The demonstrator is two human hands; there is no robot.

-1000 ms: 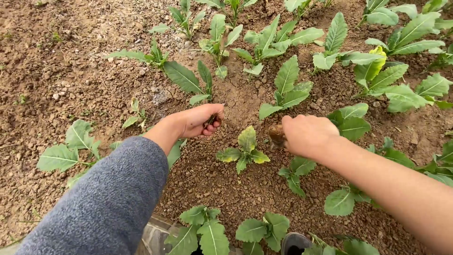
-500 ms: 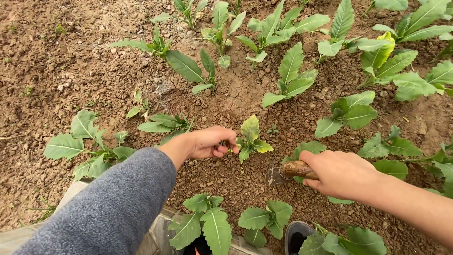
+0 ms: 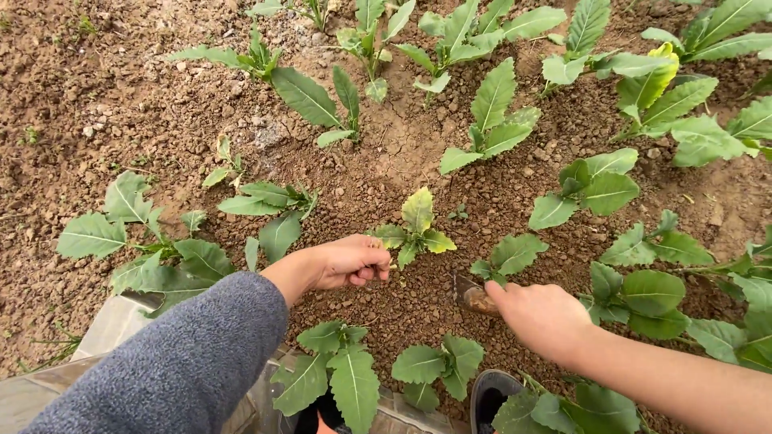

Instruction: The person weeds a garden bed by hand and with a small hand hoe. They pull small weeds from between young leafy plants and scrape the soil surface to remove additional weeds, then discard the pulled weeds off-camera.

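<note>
Your left hand point(image 3: 347, 263) sits curled on the soil just left of the small yellow-green seedling point(image 3: 416, 227), fingers pinched together at the base of its leaves; whether they grip a weed or a bit of stem you cannot tell from here. Your right hand point(image 3: 540, 316), below and right of that seedling, is clamped on the wooden handle of a small trowel point(image 3: 469, 295), with the blade angled into the crumbly soil point(image 3: 378, 301) short of the seedling, a placement that probably keeps the roots safe. 2 larger seedlings point(image 3: 342, 378) stand below it, nearest your knees, and 1 more point(image 3: 507, 255) touches the trowel blade.
</note>
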